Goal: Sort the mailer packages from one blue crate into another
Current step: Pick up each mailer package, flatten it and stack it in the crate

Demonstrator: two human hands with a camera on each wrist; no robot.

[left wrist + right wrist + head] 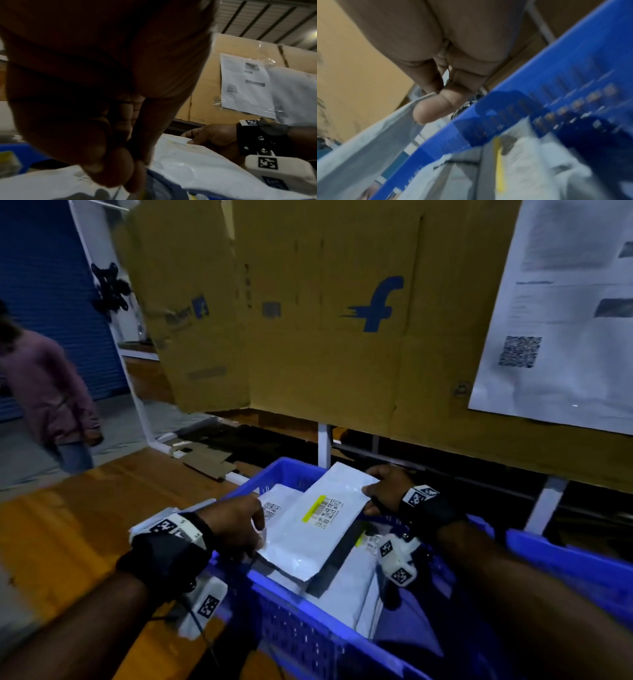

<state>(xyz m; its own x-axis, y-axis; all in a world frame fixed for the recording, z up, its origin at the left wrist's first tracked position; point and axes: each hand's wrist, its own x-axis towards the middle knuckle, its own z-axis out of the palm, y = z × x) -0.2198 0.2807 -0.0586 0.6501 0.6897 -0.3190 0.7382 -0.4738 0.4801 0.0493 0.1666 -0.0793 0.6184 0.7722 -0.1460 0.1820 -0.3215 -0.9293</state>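
A white mailer (308, 539) with a yellow strip and barcode label is held tilted over the blue crate (291, 631). My left hand (257, 530) pinches its near left edge with curled fingers (118, 170). My right hand (368, 498) grips its far right corner, thumb on top. The left wrist view shows the mailer (192, 163) and the right hand (211, 136) beyond it. In the blurred right wrist view a fingertip (429, 111) presses the mailer's edge (368, 135) beside the crate wall (530, 92). More white mailers (346, 594) lie in the crate underneath.
More blue crate wall (575, 566) shows at the right. A large cardboard sheet (325, 354) with a taped white paper (565, 320) stands behind the crate. The wooden tabletop (85, 525) lies to the left. A person in pink (44, 395) stands at far left.
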